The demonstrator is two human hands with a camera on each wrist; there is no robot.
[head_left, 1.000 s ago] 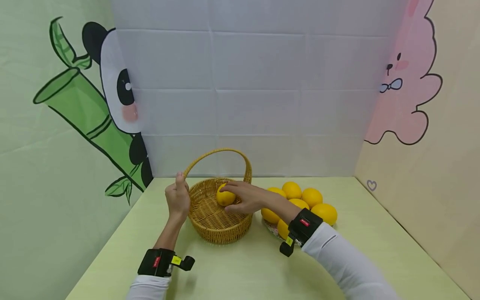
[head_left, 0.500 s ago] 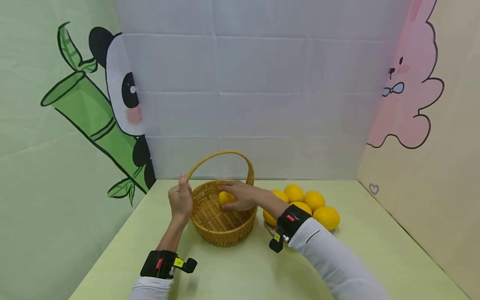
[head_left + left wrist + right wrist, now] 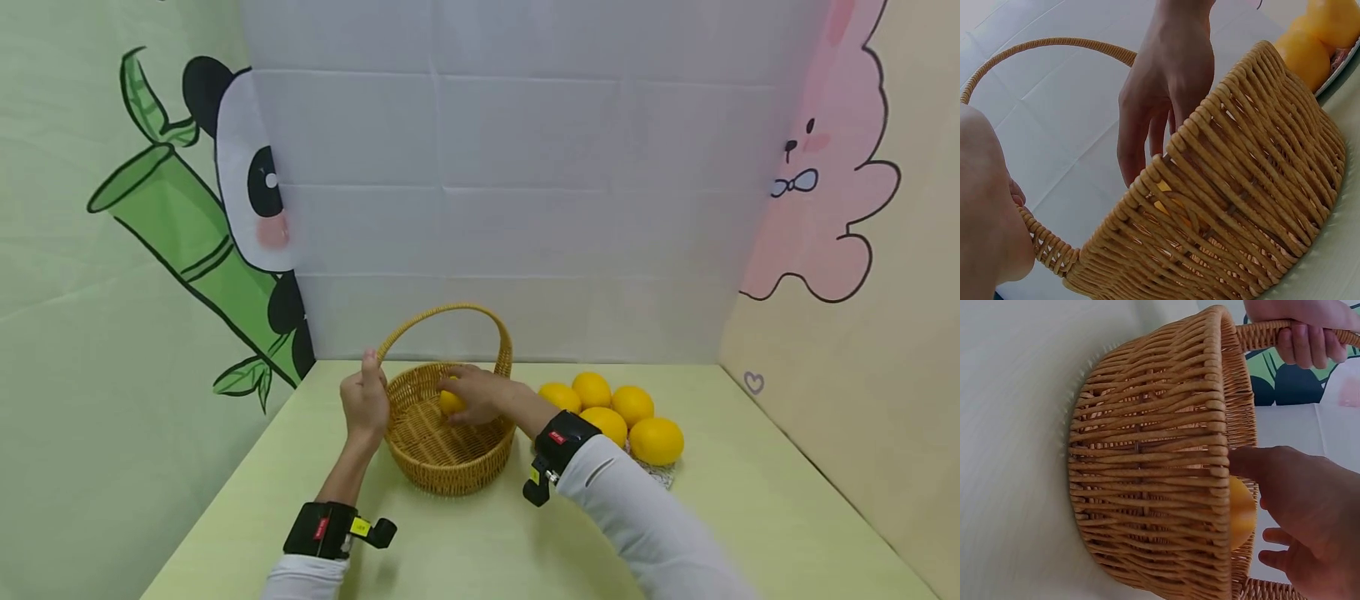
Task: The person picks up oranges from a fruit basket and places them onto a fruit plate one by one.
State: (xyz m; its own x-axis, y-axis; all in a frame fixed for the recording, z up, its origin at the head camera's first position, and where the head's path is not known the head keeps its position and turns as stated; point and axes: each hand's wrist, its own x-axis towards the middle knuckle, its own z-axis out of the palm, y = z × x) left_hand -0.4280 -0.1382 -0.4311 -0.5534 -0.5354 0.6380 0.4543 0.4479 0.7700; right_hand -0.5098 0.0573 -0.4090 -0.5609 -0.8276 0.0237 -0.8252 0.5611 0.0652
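Note:
In the head view my left hand (image 3: pixel 365 402) grips the handle (image 3: pixel 450 308) of a round woven basket (image 3: pixel 450 479) at its left side, thumb up. My right hand (image 3: pixel 480 396) reaches down inside the basket with fingers and thumb around a yellow lemon (image 3: pixel 452 403). From the right wrist, the lemon (image 3: pixel 1242 512) shows just past the rim, between thumb and fingers, partly hidden by the weave. The left wrist view shows the right hand's fingers (image 3: pixel 1132 147) going down behind the rim. The basket stands upright on the table.
Several more lemons (image 3: pixel 656 441) are piled on a patterned plate (image 3: pixel 663 475) to the right of the basket, partly behind my right forearm. The pale table (image 3: pixel 450 550) meets a white back wall (image 3: pixel 525 250) and printed side walls.
My right hand has lowered slightly and moved deeper into the basket with the lemon, covering more of it. The left hand keeps its grip on the handle. The head view shifts a little.

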